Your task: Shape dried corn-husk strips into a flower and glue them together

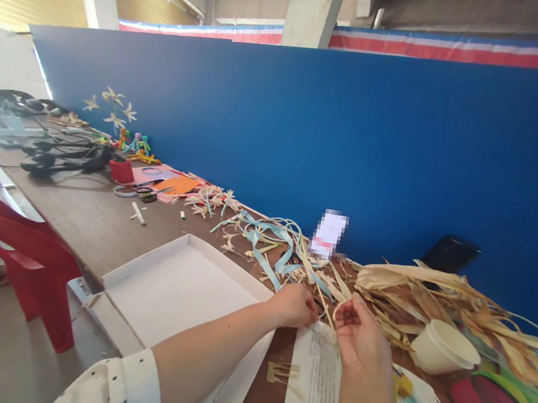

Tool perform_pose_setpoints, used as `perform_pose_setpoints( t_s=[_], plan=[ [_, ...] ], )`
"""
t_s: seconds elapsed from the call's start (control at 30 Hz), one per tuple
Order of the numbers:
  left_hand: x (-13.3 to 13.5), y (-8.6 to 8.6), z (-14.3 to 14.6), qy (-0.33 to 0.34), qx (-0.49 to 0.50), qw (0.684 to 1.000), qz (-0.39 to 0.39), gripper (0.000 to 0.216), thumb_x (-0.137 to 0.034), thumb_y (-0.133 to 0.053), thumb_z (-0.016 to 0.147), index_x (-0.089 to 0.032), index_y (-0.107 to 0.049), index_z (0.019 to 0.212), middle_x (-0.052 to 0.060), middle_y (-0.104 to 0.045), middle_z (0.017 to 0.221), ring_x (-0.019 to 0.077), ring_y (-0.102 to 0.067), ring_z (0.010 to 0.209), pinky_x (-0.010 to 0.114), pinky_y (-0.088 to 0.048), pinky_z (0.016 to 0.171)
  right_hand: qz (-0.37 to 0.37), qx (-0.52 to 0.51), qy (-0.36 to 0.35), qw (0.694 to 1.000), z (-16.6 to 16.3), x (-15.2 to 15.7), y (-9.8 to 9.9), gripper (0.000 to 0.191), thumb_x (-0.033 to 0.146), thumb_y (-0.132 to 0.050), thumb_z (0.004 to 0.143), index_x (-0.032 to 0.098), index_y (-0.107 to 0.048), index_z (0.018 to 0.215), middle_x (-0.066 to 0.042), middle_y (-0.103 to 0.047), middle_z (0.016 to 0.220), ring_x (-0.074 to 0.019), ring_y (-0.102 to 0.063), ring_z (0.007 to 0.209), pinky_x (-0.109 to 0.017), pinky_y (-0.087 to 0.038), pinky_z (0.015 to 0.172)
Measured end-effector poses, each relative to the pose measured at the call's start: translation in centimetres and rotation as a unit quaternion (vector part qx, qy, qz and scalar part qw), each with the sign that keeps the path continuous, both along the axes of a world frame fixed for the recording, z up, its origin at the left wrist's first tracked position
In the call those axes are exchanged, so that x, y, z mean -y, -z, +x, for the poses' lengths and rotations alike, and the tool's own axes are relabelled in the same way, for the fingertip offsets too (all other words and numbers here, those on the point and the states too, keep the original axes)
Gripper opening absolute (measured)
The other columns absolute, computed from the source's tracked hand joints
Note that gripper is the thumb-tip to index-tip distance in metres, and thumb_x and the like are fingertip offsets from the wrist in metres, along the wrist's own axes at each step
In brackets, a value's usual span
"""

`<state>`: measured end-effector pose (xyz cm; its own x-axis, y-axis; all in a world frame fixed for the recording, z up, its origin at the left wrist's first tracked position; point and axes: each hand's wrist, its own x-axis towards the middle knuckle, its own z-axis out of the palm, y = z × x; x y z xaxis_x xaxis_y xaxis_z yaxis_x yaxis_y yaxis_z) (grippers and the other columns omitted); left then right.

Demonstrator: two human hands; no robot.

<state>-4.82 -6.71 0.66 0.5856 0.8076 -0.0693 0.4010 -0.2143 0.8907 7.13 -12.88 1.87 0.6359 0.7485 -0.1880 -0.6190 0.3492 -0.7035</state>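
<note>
My left hand [294,305] and my right hand [359,335] meet over the table edge, both pinched on a thin dried husk strip [328,313] that runs between them. They hover above a printed paper sheet [315,387]. A pile of dried corn husks [429,296] lies just behind my right hand. A small cut husk piece [282,372] rests on the table below my left hand.
A shallow white box lid [175,285] sits left of my hands. A white paper cup [442,347] stands to the right. Blue and cream ribbon strips [270,242], scissors [146,193], a red cup [122,170] and husk flowers [114,107] lie further left. A red plastic chair [23,252] stands beside the table. A blue partition [358,147] backs the table.
</note>
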Motion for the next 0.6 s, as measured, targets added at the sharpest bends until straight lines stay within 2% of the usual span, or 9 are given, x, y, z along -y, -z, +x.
perform_pose_setpoints(
  t_s=[0.13,0.23,0.37,0.6],
  plan=[
    [0.2,-0.7,-0.6,-0.013,0.000,0.997,0.073,0.009,-0.018,-0.063,0.057,-0.022,-0.071,0.058,0.001,-0.062,0.054,0.0119,-0.049,0.049,0.020,-0.039,0.051,-0.002,0.009,-0.005,1.000,-0.4,0.0,0.0,0.023,0.013,-0.077,0.051,0.015,-0.060,0.067,0.004,-0.057,0.061,-0.0052,-0.052,0.054,-0.016,-0.050,0.054],
    [0.2,-0.7,-0.8,-0.025,0.005,0.996,0.090,0.007,-0.018,-0.065,0.057,-0.022,-0.071,0.057,0.001,-0.064,0.059,0.0120,-0.051,0.053,0.020,-0.038,0.054,-0.003,0.015,-0.008,1.000,-0.6,0.0,-0.1,0.025,0.013,-0.077,0.051,0.016,-0.060,0.069,0.004,-0.057,0.062,-0.0055,-0.053,0.054,-0.016,-0.050,0.055],
    [0.0,-0.2,-0.8,-0.021,0.000,0.996,0.084,0.009,-0.021,-0.063,0.060,-0.022,-0.072,0.062,0.001,-0.065,0.060,0.0122,-0.051,0.053,0.020,-0.037,0.053,-0.002,0.020,-0.006,1.000,-0.8,-0.3,-0.1,0.027,0.012,-0.078,0.049,0.015,-0.061,0.070,0.004,-0.057,0.061,-0.0053,-0.052,0.053,-0.015,-0.050,0.054],
    [0.0,0.7,-0.4,-0.018,-0.002,0.989,0.145,0.015,-0.024,-0.058,0.067,-0.024,-0.073,0.071,0.002,-0.068,0.069,0.0155,-0.057,0.062,0.022,-0.037,0.057,0.006,0.026,0.007,1.000,-0.8,-0.1,-0.6,0.028,0.013,-0.080,0.047,0.014,-0.063,0.069,0.003,-0.058,0.062,-0.0058,-0.053,0.055,-0.015,-0.050,0.053]
  ],
)
